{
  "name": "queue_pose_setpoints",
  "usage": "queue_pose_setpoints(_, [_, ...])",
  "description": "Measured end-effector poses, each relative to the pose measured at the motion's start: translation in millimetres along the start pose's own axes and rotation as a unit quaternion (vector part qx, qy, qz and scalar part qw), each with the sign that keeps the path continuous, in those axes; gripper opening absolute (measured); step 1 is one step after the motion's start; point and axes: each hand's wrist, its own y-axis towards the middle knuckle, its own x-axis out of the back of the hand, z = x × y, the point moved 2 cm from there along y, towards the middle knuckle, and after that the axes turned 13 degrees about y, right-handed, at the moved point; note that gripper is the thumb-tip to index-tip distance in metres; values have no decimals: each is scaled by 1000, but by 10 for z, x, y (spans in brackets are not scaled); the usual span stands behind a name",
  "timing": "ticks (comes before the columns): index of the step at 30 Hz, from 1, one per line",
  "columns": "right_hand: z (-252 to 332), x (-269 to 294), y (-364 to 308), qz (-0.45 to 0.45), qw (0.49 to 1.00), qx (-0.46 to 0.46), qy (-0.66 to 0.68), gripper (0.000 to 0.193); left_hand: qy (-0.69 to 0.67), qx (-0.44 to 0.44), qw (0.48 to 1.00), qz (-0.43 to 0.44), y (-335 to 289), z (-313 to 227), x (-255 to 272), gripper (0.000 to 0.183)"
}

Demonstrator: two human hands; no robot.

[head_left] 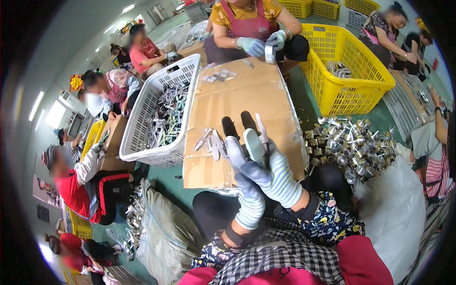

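Note:
My left hand (247, 192) and my right hand (278, 175) wear striped knit gloves and meet above the near edge of a cardboard-covered table (237, 104). Together they grip a small pale oval part (253, 144) with a thin white strip (261, 128) sticking up from it. Which hand bears most of it I cannot tell. A few more small silvery parts (209, 142) lie on the cardboard just left of my hands. Two dark oval pieces (239, 124) rest on the cardboard behind them.
A white basket (142, 128) of metal parts stands left of the table; a yellow basket (351, 71) stands right. Loose shiny metal cups (354, 147) are heaped on a white sack at right. A gloved person (251, 28) sits opposite; other people work around.

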Motion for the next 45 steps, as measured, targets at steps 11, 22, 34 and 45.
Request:
queue_pose_setpoints(11, [-89, 76, -186, 6, 991, 72, -117, 76, 17, 90, 995, -46, -175, -167, -105, 60])
queue_pose_setpoints(22, [-140, 184, -217, 22, 972, 127, -194, 80, -16, 112, 994, -6, -178, -50, -110, 52])
queue_pose_setpoints(34, [-180, 437, -191, 81, 983, -132, -100, 85, -44, 35, 992, -109, -197, 193, -143, 84])
queue_pose_setpoints(45, [-322, 578, -14, 14, 997, -56, -46, 88, -285, -83, 954, 37, 242, -193, -537, 94])
